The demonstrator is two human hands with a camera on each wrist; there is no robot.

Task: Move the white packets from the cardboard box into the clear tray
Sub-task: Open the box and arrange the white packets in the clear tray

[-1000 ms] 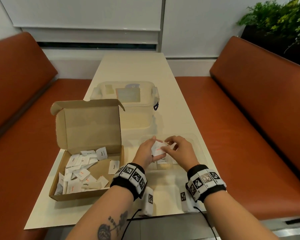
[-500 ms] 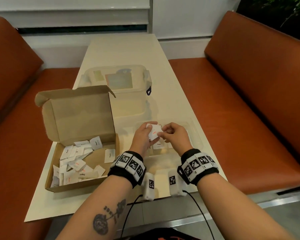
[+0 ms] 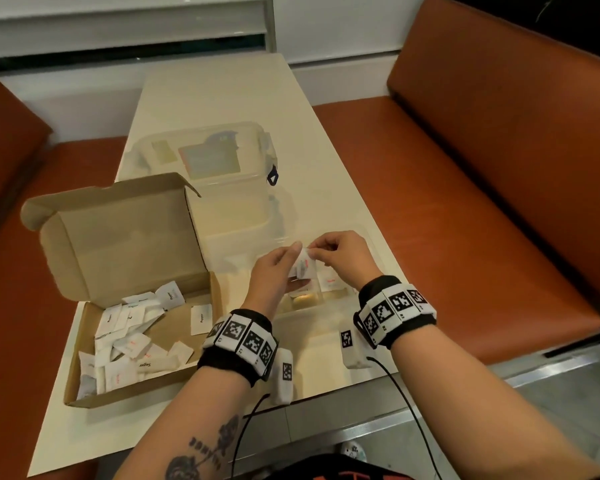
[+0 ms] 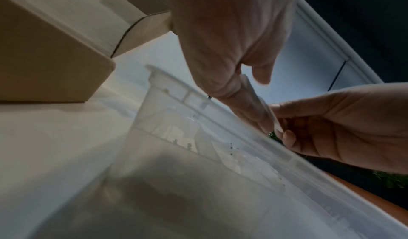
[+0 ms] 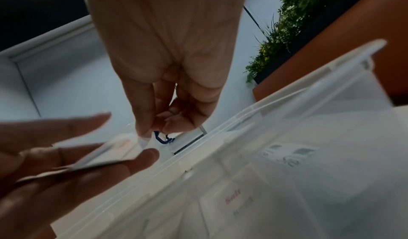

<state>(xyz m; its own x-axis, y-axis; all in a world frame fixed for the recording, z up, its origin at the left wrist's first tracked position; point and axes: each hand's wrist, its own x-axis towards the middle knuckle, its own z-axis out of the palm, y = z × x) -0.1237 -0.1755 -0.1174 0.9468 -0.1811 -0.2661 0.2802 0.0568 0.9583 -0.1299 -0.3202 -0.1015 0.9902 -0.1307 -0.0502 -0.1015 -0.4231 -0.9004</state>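
Observation:
The open cardboard box (image 3: pixel 84 386) sits at the table's left with several white packets (image 3: pixel 132 344) loose inside. Both hands hover over the clear tray (image 3: pixel 378 261), whose rim (image 4: pixel 243 140) (image 5: pixel 287 99) runs just below them. My left hand (image 3: pixel 293 259) (image 4: pixel 253 96) grips a small stack of white packets (image 3: pixel 303 266) (image 5: pixel 110 154) upright between thumb and fingers. My right hand (image 3: pixel 314 252) (image 5: pixel 154 131) pinches the top edge of that stack. More packets (image 3: pixel 329 280) lie in the tray, one printed "Salt" (image 5: pixel 234 195).
A large clear lidded container (image 3: pixel 205 157) with a blue latch stands behind the box and tray. The box's raised lid (image 3: pixel 125 237) stands close to my left hand. Orange bench seats (image 3: pixel 465 202) flank the narrow table. Green plants (image 5: pixel 298 16) stand behind the right bench.
The head view has tilted down and closer. Both hands stay together over the tray; my right fingers have shifted onto the top edge of the stack that the left hand holds.

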